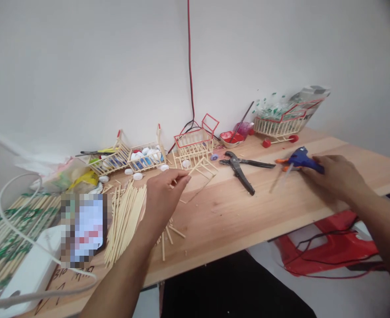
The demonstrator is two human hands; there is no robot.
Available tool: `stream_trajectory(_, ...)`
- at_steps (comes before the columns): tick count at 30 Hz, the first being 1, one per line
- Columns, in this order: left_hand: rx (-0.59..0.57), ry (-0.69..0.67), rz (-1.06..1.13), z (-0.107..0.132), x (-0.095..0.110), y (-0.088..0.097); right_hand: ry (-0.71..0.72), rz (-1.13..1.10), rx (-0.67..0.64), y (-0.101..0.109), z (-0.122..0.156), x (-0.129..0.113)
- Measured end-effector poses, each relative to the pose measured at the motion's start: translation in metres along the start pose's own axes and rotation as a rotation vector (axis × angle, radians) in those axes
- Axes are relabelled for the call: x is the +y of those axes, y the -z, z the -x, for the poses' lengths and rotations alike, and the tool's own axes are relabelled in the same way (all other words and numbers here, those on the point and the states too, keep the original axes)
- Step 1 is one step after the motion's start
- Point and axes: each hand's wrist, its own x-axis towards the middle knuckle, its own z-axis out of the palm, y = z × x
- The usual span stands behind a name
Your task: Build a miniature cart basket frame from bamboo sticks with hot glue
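My left hand (164,194) hovers over the wooden table (248,212), its fingers pinched on the edge of a small frame of bamboo sticks (203,170). My right hand (339,176) rests on the table at the right, closed round a blue glue gun (300,160) with an orange trigger. The gun's nozzle points left towards the frame. A pile of loose bamboo sticks (125,218) lies just left of my left wrist.
Black pliers (239,170) lie between my hands. At the back stand several stick-built carts, one red-edged (195,143), one with red wheels (279,126), and one full of bottle caps (145,157). A white box (29,269), cable and packed skewers (3,238) are at left. A red stool (330,249) stands under the table.
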Motion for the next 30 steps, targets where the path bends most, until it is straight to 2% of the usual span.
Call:
stream_trajectory(2, 0.007, 0.057, 0.039, -0.001, -0.001, 0.001, -0.046, 0.047, -0.048, 0.014, 0.001, -0.006)
stream_trajectory(4, 0.011, 0.103, 0.073, -0.002, -0.001, 0.002, -0.067, 0.034, 0.044, 0.032, 0.006, -0.018)
stream_trajectory(6, 0.014, 0.129, 0.094, -0.002, -0.002, 0.003, -0.019, -0.095, 0.149, 0.047, 0.016, -0.04)
stream_trajectory(7, 0.017, 0.133, 0.101, -0.002, -0.002, 0.003, -0.008, -0.199, 0.149, 0.053, 0.023, -0.055)
stream_trajectory(9, 0.025, 0.134, 0.107, -0.002, -0.003, 0.003, 0.083, -0.485, 0.031, 0.056, 0.037, -0.09)
stream_trajectory(13, 0.039, 0.146, 0.091, -0.002, -0.004, 0.002, 0.342, -0.942, -0.369, 0.04, 0.058, -0.167)
stream_trajectory(16, 0.058, 0.148, 0.084, -0.002, -0.006, 0.002, 0.381, -1.146, -0.559, 0.029, 0.064, -0.211)
stream_trajectory(18, 0.066, 0.147, 0.087, -0.002, -0.006, 0.002, 0.369, -1.261, -0.657, 0.027, 0.065, -0.23)
stream_trajectory(22, 0.063, 0.136, 0.073, -0.002, -0.006, 0.002, 0.356, -1.388, -0.719, 0.027, 0.068, -0.248)
stream_trajectory(30, 0.074, 0.062, -0.01, 0.0, -0.009, -0.001, 0.339, -1.427, -0.606, 0.019, 0.072, -0.254)
